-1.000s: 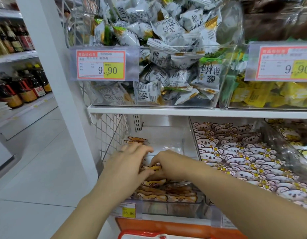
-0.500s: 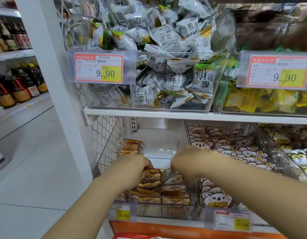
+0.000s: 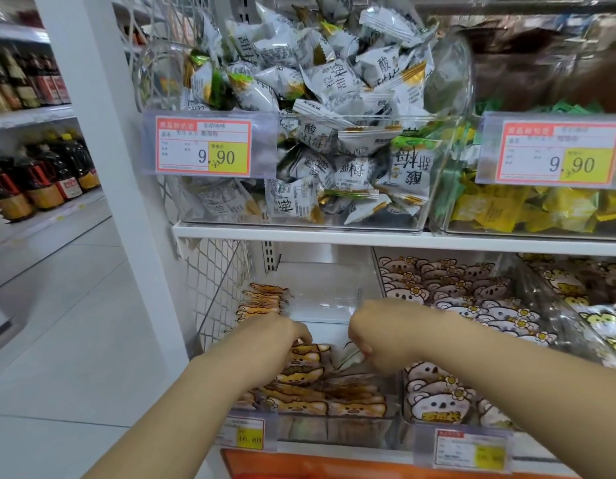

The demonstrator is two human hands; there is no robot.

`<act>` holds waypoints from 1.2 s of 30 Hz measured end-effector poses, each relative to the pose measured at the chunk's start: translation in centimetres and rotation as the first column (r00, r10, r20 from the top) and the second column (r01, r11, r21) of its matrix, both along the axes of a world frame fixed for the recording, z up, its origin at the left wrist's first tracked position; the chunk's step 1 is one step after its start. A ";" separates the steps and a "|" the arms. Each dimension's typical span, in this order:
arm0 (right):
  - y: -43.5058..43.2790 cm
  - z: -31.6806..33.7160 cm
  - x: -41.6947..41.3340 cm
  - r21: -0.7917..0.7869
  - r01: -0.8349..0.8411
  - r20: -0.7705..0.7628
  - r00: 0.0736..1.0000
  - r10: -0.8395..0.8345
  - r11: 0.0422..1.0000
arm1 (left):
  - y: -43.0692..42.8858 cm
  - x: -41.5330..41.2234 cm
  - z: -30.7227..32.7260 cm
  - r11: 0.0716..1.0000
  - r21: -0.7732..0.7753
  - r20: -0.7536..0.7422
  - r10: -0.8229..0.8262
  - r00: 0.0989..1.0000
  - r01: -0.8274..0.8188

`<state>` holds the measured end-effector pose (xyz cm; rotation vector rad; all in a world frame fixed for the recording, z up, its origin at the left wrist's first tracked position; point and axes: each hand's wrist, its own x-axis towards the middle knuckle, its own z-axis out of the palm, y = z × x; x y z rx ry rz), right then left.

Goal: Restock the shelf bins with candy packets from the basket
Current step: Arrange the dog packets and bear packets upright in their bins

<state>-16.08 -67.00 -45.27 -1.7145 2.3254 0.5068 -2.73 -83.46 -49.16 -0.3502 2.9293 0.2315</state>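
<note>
Both hands are down in the clear bin on the lower shelf. The left hand bends its fingers onto the orange packets lying just beneath it; whether it grips one I cannot tell. The right hand, close beside it, is curled with knuckles up, fingertips hidden, so its hold is unclear too. More orange packets stand on edge just beyond the left hand. Koala packets fill the neighbouring bin beside the right hand. White packets are heaped above both.
</note>
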 end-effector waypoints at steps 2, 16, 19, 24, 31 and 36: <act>0.4 1.0 -0.6 -0.064 0.061 0.110 0.993 -0.053 0.996 | -0.1 -0.1 -0.3 1.000 -0.006 0.019 -0.005 1.000 0.005; 3.4 1.8 -0.6 -0.776 0.245 0.138 0.965 -0.223 0.581 | 0.3 -0.8 -0.5 0.999 -0.040 0.065 -0.008 0.998 0.010; 3.1 1.0 -0.5 -0.819 0.197 0.049 0.960 -0.276 0.539 | 0.4 -0.7 -0.5 0.998 -0.057 0.062 -0.005 0.998 0.008; 2.0 -0.3 0.0 -0.839 0.230 0.110 0.959 -0.259 0.493 | 0.5 -0.3 -0.7 0.998 -0.057 0.024 -0.002 1.000 0.004; 2.3 -1.1 0.5 -0.904 0.283 0.219 0.950 -0.222 0.319 | 1.2 0.2 0.1 0.997 -0.070 0.015 -0.035 0.999 0.036; 4.3 -1.8 0.4 -0.904 0.398 0.357 0.903 -0.239 0.158 | 1.9 0.6 0.8 0.996 -0.078 0.042 -0.045 0.998 0.048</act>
